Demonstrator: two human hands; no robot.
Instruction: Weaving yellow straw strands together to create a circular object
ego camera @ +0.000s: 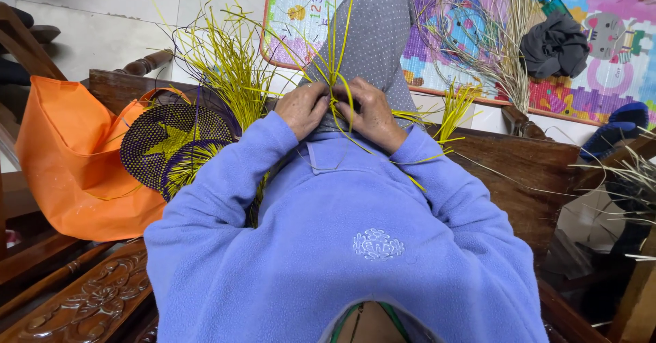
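Pinching thin yellow straw strands (339,76) between them, the left hand (303,108) and the right hand (371,113) sit knuckle to knuckle on the person's lap, just above the hem of a lilac fleece top (342,240). Both hands curl inward around the strands, fingers bent and close together; the fingertips themselves are tucked out of sight, so the exact grip cannot be made out. Whatever small piece is being worked between the hands is hidden by the fingers.

From the hands, the strands rise over a grey dotted trouser leg (374,35), whose foot end is cut off by the top edge. A few more strands trail down across the right sleeve.

Left of the left sleeve lies a round woven piece (164,141), purple with a yellow star, partly covered by the sleeve, with a spray of loose yellow straw ends (225,63) fanning up from it. It rests against an orange fabric bag (68,158), whose inside cannot be seen.

A carved dark wooden bench (526,179) holds all this. Beyond it lies a colourful play mat (608,63) with a bundle of pale dry straw (499,42) and a crumpled dark cloth (555,46). At the right edge, more pale straws (632,175) are cut off by the frame.
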